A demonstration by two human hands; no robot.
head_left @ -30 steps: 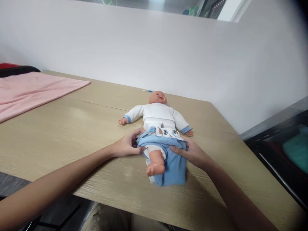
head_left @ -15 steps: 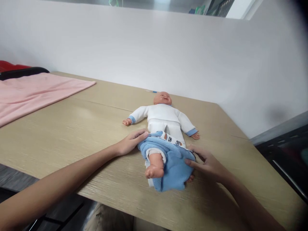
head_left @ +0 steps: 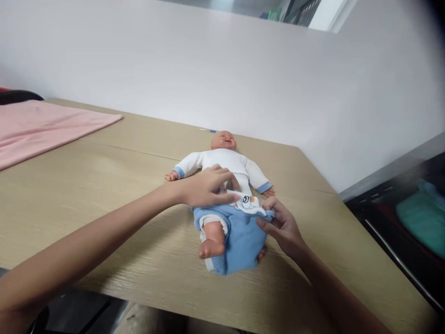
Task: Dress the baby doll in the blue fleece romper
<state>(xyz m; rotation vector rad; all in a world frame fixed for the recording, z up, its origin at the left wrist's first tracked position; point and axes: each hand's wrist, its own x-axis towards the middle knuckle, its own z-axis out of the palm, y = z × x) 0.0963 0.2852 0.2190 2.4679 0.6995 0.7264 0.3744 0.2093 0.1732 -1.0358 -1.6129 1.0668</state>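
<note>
A baby doll (head_left: 225,162) in a white top lies on its back on the wooden table (head_left: 104,185), head toward the wall. Blue trousers (head_left: 239,236) with a white printed waistband cover its hips and one leg; the other bare leg sticks out. My left hand (head_left: 208,188) lies over the doll's belly, fingers closed on the waistband at the doll's left hip. My right hand (head_left: 280,222) pinches the waistband at the other side.
A pink cloth (head_left: 45,132) is spread at the far left of the table. A white wall (head_left: 208,69) stands right behind the table. To the right is a dark bin (head_left: 399,218) holding something teal (head_left: 422,222).
My left hand has moved from the doll's side up onto its belly. My right hand has shifted up to the waistband. The trousers sit higher on the doll.
</note>
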